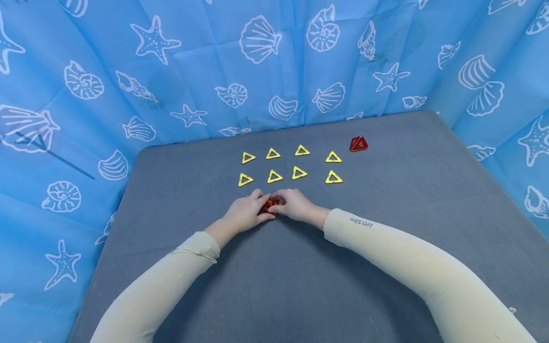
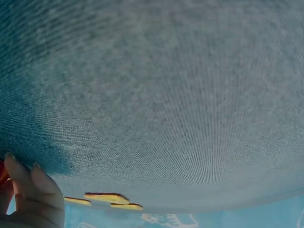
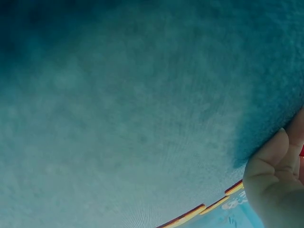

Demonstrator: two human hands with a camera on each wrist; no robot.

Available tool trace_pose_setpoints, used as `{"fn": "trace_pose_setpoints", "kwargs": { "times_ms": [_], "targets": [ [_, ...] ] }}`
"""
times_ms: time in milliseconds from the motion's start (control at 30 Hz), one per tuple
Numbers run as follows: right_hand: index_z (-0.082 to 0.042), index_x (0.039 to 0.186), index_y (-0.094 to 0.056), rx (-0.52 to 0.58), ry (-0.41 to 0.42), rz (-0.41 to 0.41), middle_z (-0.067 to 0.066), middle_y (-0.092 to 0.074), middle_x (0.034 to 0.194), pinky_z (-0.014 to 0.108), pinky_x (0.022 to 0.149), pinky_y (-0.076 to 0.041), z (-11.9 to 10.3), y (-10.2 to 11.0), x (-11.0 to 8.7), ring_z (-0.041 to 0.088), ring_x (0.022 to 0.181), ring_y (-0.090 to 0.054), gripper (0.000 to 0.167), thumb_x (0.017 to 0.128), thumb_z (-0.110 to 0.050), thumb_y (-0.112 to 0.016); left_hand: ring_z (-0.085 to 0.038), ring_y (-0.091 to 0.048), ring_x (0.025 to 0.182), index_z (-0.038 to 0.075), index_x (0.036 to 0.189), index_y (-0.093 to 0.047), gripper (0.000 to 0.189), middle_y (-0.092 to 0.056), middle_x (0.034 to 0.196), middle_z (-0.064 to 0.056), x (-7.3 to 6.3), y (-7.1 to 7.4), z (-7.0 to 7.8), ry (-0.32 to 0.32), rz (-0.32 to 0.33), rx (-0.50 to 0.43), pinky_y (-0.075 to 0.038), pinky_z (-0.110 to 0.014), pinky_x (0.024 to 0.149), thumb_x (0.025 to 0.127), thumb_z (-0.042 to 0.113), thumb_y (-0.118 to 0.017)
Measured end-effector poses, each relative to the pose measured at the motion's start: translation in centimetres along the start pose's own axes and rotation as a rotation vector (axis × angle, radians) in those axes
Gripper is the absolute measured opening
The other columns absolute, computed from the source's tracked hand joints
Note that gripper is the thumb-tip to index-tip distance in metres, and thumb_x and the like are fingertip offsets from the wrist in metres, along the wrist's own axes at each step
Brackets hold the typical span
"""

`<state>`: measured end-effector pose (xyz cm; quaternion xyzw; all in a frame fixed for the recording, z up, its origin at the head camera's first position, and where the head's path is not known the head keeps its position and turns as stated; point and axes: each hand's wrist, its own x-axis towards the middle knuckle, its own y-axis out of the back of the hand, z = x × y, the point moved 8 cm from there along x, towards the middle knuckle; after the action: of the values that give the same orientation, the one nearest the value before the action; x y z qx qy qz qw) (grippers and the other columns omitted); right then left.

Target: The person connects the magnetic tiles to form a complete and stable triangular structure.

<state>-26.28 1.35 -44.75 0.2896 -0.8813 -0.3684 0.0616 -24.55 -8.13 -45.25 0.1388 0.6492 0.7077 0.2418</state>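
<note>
My left hand (image 1: 246, 211) and right hand (image 1: 296, 205) meet near the middle of the table around a small red piece (image 1: 271, 205). Fingers and thumb of each hand pinch it from opposite sides. Its shape is mostly covered, so I cannot tell whether it is one piece or several. In the left wrist view, the left hand (image 2: 35, 194) shows bent fingers by a bit of red at the left edge. The right hand (image 3: 278, 175) appears at the right edge of its wrist view, with a sliver of red beside it. Beyond the hands lie several yellow triangles (image 1: 275, 176) with triangular centres, in two rows.
Dark red triangular pieces (image 1: 358, 143) lie together at the back right, right of the yellow rows. The grey cloth-covered table (image 1: 274, 286) has rounded back corners. A blue curtain (image 1: 283, 62) printed with white shells and starfish hangs along its back and sides.
</note>
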Motion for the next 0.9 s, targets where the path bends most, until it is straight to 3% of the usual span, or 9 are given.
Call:
{"fn": "trace_pose_setpoints", "kwargs": {
  "times_ms": [133, 400, 667, 900],
  "targets": [
    [0.004, 0.116, -0.064, 0.022, -0.006, 0.001, 0.002, -0.058, 0.069, 0.024, 0.055, -0.040, 0.1, -0.1, 0.1, 0.010, 0.058, -0.049, 0.035, 0.092, -0.020, -0.070, -0.014, -0.050, 0.070, 0.007, 0.139, -0.053, 0.067, -0.051, 0.107, -0.006, 0.0, 0.0, -0.1, 0.020, -0.016, -0.038, -0.047, -0.031, 0.063, 0.088, 0.050, -0.067],
    [0.005, 0.122, -0.061, 0.094, -0.035, -0.039, 0.006, -0.062, 0.076, 0.026, 0.058, -0.046, 0.3, 0.1, 0.1, 0.013, 0.062, -0.056, 0.038, 0.093, -0.018, -0.068, -0.017, -0.058, 0.081, 0.011, 0.123, -0.066, 0.041, -0.056, 0.104, -0.005, 0.2, 0.2, -0.8, 0.081, -0.005, -0.151, -0.050, -0.036, 0.073, 0.090, 0.035, -0.071],
    [0.004, 0.119, -0.065, 0.122, -0.097, -0.001, 0.007, -0.066, 0.086, 0.026, 0.062, -0.047, 0.8, 0.6, -0.1, 0.014, 0.068, -0.057, 0.032, 0.093, -0.014, -0.067, -0.011, -0.053, 0.062, 0.007, 0.112, -0.071, 0.033, -0.064, 0.077, -0.001, 0.1, -0.2, -1.0, 0.183, 0.039, -0.235, -0.045, -0.030, 0.060, 0.090, 0.032, -0.071],
    [0.004, 0.116, -0.068, 0.056, -0.116, 0.021, 0.010, -0.070, 0.094, 0.028, 0.068, -0.047, 1.0, 0.4, -0.1, 0.015, 0.076, -0.059, 0.029, 0.091, -0.012, -0.069, -0.013, -0.057, 0.065, 0.006, 0.103, -0.073, 0.026, -0.069, 0.081, -0.004, 0.0, 0.0, -0.5, 0.230, 0.086, -0.274, -0.047, -0.033, 0.063, 0.092, 0.030, -0.069]
  ]
}}
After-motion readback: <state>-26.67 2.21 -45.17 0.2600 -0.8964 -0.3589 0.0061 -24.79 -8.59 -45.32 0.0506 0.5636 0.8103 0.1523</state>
